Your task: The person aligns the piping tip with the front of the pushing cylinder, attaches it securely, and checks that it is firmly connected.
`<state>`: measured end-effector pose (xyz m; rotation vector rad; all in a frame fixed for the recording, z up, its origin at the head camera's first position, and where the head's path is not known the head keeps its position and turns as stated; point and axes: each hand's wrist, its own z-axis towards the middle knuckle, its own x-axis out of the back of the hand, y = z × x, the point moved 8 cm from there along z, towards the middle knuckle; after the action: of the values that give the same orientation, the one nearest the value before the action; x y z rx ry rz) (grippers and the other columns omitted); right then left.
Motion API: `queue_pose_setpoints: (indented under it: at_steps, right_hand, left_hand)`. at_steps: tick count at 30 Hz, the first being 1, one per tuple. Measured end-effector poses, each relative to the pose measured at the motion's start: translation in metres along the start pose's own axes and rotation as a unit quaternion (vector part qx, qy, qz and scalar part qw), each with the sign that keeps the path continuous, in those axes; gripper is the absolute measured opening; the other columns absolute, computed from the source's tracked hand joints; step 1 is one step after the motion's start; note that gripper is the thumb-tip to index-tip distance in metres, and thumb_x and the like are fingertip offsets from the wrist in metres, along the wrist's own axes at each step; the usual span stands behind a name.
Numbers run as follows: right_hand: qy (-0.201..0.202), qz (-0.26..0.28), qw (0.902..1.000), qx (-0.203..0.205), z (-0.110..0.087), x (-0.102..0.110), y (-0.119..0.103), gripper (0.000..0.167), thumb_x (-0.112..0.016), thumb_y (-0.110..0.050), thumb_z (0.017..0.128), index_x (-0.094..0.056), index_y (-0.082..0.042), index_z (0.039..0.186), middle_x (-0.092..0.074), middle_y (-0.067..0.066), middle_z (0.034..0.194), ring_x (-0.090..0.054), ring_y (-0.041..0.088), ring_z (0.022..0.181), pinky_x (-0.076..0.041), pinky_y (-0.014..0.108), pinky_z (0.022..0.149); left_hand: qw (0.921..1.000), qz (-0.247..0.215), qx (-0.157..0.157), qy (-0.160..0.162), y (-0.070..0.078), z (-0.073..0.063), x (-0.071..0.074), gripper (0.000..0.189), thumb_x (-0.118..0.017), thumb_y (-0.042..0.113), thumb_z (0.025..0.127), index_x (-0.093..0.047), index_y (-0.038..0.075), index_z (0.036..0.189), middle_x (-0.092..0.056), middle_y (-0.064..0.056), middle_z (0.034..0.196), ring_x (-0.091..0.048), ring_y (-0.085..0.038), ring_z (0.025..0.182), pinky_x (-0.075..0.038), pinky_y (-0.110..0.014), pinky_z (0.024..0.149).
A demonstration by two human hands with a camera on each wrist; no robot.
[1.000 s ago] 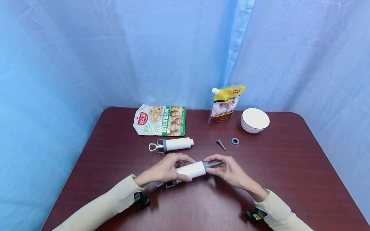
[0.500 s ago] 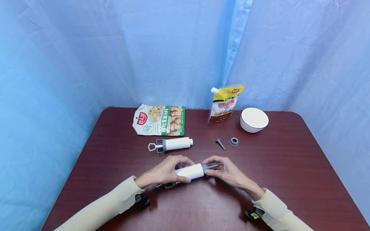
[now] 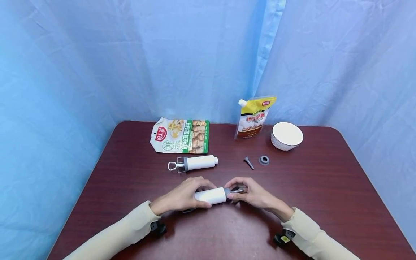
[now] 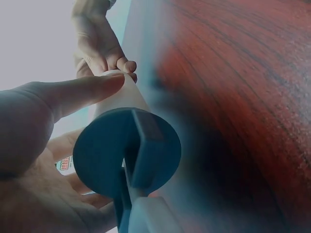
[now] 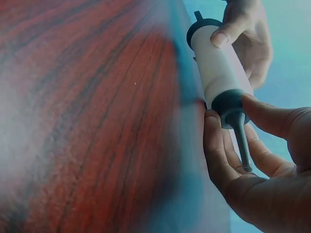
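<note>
My left hand (image 3: 182, 195) grips the white barrel of a decorating syringe (image 3: 210, 196), its thumb lying along the near side. At the syringe's right end my right hand (image 3: 256, 196) pinches the dark grey screw collar (image 5: 227, 103) between thumb and fingers. A slim grey nozzle (image 5: 241, 143) sticks out of that collar toward the right palm. In the left wrist view the grey end cap (image 4: 97, 153) and the plunger handle face the camera. Collar and barrel touch; how tightly they are joined I cannot tell.
Behind the hands lies a second white syringe (image 3: 201, 162). To its right are a small grey nozzle (image 3: 248, 163) and a grey ring (image 3: 264, 160). A food packet (image 3: 180, 135), a spouted pouch (image 3: 255, 118) and a white bowl (image 3: 286, 136) sit toward the table's back edge.
Both hands and the syringe have shifted slightly left and nearer the person. The right fingers stay at the collar, with their grip a little altered.
</note>
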<state>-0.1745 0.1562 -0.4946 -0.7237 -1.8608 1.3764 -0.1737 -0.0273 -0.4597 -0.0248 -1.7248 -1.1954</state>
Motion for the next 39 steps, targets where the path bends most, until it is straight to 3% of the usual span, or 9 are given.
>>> queue_pose_setpoints:
  at_steps: [8,15,21,27,34,39]
  right_hand:
    - [-0.027,0.009,0.9996,0.004,0.004,-0.003,0.002,0.032,-0.073,-0.006,0.096,-0.064,0.01,0.121,-0.065,0.029,0.112,-0.07,0.013,0.083,-0.061,0.029,0.074]
    - [-0.027,-0.033,0.9991,0.002,0.003,-0.001,0.004,0.032,-0.077,-0.007,0.093,-0.067,0.007,0.12,-0.069,0.024,0.11,-0.069,0.009,0.087,-0.056,0.022,0.075]
    - [-0.007,-0.089,0.996,0.0,0.0,0.012,0.001,0.037,-0.083,-0.015,0.089,-0.07,-0.001,0.121,-0.074,0.018,0.116,-0.072,0.021,0.104,-0.058,0.023,0.084]
    - [0.005,-0.126,0.992,-0.002,-0.007,0.032,-0.002,0.037,-0.08,-0.02,0.093,-0.07,-0.001,0.123,-0.074,0.018,0.121,-0.071,0.03,0.108,-0.057,0.024,0.088]
    - [0.04,-0.148,0.9877,-0.029,-0.017,0.064,0.001,0.029,-0.073,-0.02,0.099,-0.07,-0.002,0.121,-0.075,0.016,0.116,-0.072,0.022,0.093,-0.057,0.026,0.073]
    - [0.075,-0.15,0.9847,-0.047,-0.019,0.088,0.004,0.029,-0.074,-0.021,0.098,-0.07,-0.002,0.119,-0.074,0.014,0.111,-0.072,0.024,0.085,-0.059,0.03,0.072]
  left_hand:
    - [0.9997,0.023,0.008,-0.002,-0.003,0.0,-0.005,0.046,-0.089,0.031,0.083,-0.073,0.022,0.125,-0.073,0.004,0.115,-0.063,-0.013,0.099,-0.044,-0.026,0.087]
    - [0.9995,0.03,0.01,-0.004,-0.002,0.0,-0.008,0.047,-0.089,0.031,0.082,-0.073,0.02,0.125,-0.073,0.002,0.114,-0.062,-0.011,0.097,-0.045,-0.025,0.086]
    - [0.9998,0.022,0.004,-0.002,-0.002,0.002,-0.004,0.053,-0.091,0.033,0.081,-0.072,0.017,0.128,-0.074,0.001,0.111,-0.064,-0.009,0.095,-0.05,-0.025,0.085]
    - [0.9998,0.013,-0.013,0.002,0.002,0.006,0.008,0.054,-0.085,0.039,0.087,-0.069,0.01,0.13,-0.074,-0.006,0.115,-0.07,-0.019,0.1,-0.058,-0.036,0.088]
    - [0.9999,-0.004,-0.011,-0.01,0.013,0.024,0.023,0.05,-0.075,0.037,0.097,-0.065,0.01,0.137,-0.071,-0.01,0.129,-0.069,-0.025,0.101,-0.058,-0.04,0.088]
    - [0.9985,-0.048,-0.024,-0.01,0.021,0.047,0.03,0.046,-0.075,0.028,0.097,-0.065,0.008,0.138,-0.071,-0.014,0.121,-0.07,-0.027,0.102,-0.06,-0.04,0.089]
